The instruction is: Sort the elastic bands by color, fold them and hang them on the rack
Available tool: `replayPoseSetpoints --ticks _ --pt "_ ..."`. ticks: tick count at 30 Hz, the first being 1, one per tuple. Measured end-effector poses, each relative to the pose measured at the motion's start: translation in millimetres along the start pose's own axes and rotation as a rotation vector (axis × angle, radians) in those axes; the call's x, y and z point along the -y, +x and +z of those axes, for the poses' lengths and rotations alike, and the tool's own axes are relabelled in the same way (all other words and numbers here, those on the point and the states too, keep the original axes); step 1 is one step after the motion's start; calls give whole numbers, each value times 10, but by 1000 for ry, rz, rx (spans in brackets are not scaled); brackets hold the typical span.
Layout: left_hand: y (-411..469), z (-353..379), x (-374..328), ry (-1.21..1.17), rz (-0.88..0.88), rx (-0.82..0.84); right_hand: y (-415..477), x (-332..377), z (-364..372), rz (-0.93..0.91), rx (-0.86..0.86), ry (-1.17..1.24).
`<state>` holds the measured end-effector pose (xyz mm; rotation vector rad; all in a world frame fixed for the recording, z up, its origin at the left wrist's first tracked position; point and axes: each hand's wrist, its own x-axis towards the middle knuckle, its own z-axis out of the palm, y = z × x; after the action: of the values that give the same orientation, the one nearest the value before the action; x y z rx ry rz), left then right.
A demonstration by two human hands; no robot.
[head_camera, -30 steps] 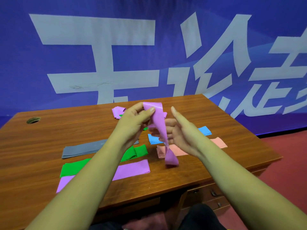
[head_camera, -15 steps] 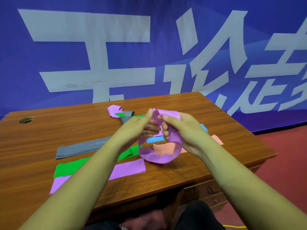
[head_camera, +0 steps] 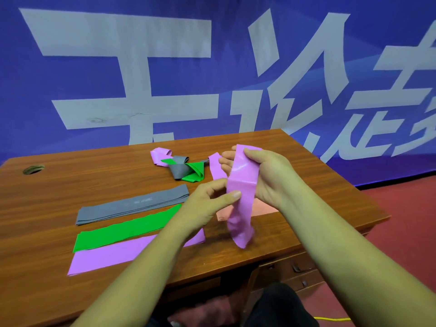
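– Right hand (head_camera: 266, 175): state?
– Gripping. Its thumb lies over the top end of the held purple band (head_camera: 244, 178), and its fingers are curled behind. The left hand (head_camera: 207, 204) pinches the band's edge between thumb and forefinger, just below the right hand.
– Band orientation?
– The long axis runs from the right hand downward, toward the person. The free end hangs below both hands; contact with the desk cannot be determined. The left hand is nearer that end, so it is judged the better hand to raise it for the fold.
– Surroundings?
– A blue banner (head_camera: 212, 90) stands beyond both hands, and a wooden desk (head_camera: 318, 190) lies beneath them. Left of the left hand, three bands lie flat: the flat purple band (head_camera: 106, 258), the green band (head_camera: 125, 232) and the grey band (head_camera: 132, 204). Beyond the left hand is the tangled pile (head_camera: 184, 169). No rack is in view.
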<state>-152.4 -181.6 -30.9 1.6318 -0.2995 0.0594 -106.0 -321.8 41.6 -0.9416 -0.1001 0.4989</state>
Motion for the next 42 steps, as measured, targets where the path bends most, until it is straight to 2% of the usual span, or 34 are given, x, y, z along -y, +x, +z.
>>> replayPoseSetpoints --ticks 7,14,16,19,21,22,23,25,27,28,31,34,38,42 --pt "44 -10 -40 -169 5 -100 -1 18 -64 39 31 45" --pt "91 -20 -112 -121 107 -224 36 -26 -108 95 14 -87" --pt "126 -45 -150 -116 128 -271 17 -31 -130 113 5 -208" --pt "182 -88 -190 -110 141 -333 -50 15 -130 129 -154 -674" --pt "212 -99 -218 -87 142 -346 -53 50 -151 2 -293 -946" --pt "226 -99 -229 -66 143 -349 -42 66 -160 -134 -330 -1020" --pt "242 -94 -242 -43 151 -350 -23 87 -168 -291 -324 -1061" --pt "270 -82 -282 -17 168 -346 -17 149 -138 -488 -170 -1101" --pt "303 -82 -309 -5 182 -340 -4 204 -94 -512 34 -1184" --pt "321 -86 -313 -2 179 -339 8 223 -82 -511 82 -1232" --pt "372 -104 -282 -24 143 -367 86 281 -61 -558 44 -1354" --pt "395 -120 -207 -49 96 -326 165 355 -26 -569 -30 -1370" --pt "385 -151 -55 41 -57 -144 286 523 66 -543 -138 -1138" --pt "303 -211 63 177 -211 31 445 731 101 -513 -242 -1004"
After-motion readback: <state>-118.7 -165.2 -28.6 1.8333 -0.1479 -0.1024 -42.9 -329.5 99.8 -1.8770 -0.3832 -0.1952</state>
